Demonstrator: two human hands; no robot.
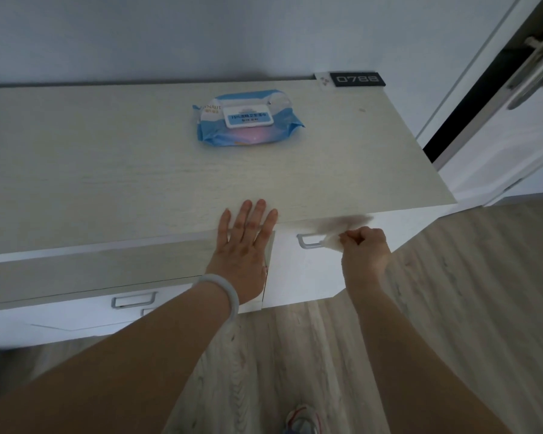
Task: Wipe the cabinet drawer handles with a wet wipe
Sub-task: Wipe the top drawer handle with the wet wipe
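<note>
Your left hand [243,245] lies flat, fingers spread, pressing the front edge of the cabinet top [107,170]. Your right hand [365,249] is curled, pinching a blurred wet wipe [337,228] against the right end of the upper drawer handle [308,241]. Farther back, the wipe pack [248,122] lies on top, lid closed.

The wipe [336,228] in the right hand [362,249] is motion-blurred, hiding the right end of the handle [309,241]. Below the left hand [246,245], the forearm covers part of another handle [134,300]. A shoe [301,419] is cut off at the bottom edge.
</note>
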